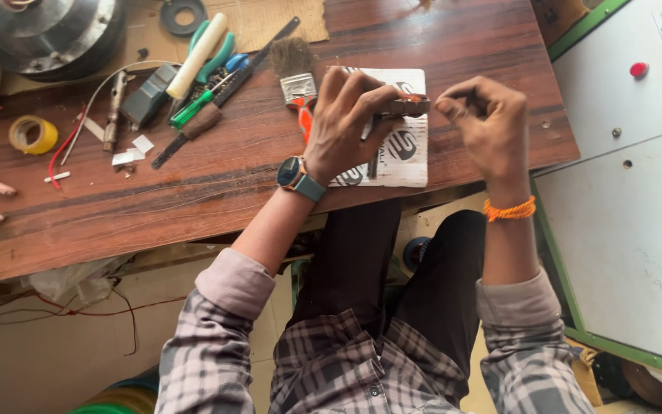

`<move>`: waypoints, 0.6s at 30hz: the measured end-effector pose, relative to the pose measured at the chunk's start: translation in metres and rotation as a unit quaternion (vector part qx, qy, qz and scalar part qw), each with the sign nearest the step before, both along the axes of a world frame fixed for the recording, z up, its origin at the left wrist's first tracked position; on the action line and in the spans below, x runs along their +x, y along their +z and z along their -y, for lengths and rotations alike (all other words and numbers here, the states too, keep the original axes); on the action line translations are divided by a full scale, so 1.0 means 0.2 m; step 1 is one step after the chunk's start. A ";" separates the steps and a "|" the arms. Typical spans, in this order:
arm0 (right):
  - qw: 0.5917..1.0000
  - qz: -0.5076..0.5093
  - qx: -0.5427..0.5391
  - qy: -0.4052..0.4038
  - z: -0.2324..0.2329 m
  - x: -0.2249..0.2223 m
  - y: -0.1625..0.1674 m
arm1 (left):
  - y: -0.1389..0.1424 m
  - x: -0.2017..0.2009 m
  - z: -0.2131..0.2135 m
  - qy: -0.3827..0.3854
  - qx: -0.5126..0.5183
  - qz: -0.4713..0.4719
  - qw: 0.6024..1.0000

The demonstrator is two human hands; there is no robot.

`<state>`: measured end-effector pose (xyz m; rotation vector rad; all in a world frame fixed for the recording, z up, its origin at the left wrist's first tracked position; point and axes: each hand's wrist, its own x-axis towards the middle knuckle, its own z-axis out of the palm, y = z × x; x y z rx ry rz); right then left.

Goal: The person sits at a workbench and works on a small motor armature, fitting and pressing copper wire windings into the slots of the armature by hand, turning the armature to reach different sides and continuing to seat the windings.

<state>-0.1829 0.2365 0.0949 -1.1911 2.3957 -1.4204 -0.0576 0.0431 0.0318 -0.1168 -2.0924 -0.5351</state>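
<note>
We see our left hand (346, 123) raised just above the wooden bench (216, 199), its fingers (365, 96) closed around a small dark tool (404, 107) with a reddish tip, held level so that its end points across at our right hand (488, 126). The right hand sits just beside that tip, thumb and forefinger pinched together as if on something very small; what lies between them is too small for us to tell. Both hands hover over a white card (408, 149) with dark printed shapes, which lies flat near the bench edge and seems to serve as a clean, bright backing for fine work. A paintbrush (294, 73) with an orange handle rests touching the card's left side, close enough to grab. Farther left, well apart, lie a green screwdriver (193, 107), a roll of yellow tape (32, 136) and a red wire (59, 157), pushed aside but within reach.
</note>
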 end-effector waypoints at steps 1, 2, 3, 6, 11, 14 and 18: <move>1.000 0.005 -0.015 0.005 -0.02 0.02 0.00 | -0.01 0.00 0.01 0.000 -0.006 0.003 1.000; 0.999 0.011 -0.042 0.023 -0.03 0.06 -0.01 | -0.01 0.00 0.01 -0.002 -0.009 0.004 1.000; 0.996 0.018 -0.070 0.042 -0.05 0.10 -0.02 | -0.02 0.00 0.01 -0.002 -0.012 0.006 1.000; 0.995 0.041 -0.088 0.031 -0.03 0.14 -0.03 | -0.01 0.02 0.02 0.011 -0.045 0.004 0.999; 0.994 0.046 -0.102 0.009 0.01 0.18 -0.05 | 0.01 0.07 0.01 0.042 -0.151 -0.004 0.988; 0.993 0.052 -0.108 -0.010 0.02 0.19 -0.08 | 0.03 0.10 0.00 0.069 -0.186 -0.009 0.980; 0.987 0.068 -0.139 -0.031 0.03 0.19 -0.12 | 0.05 0.14 -0.01 0.081 -0.195 -0.011 0.977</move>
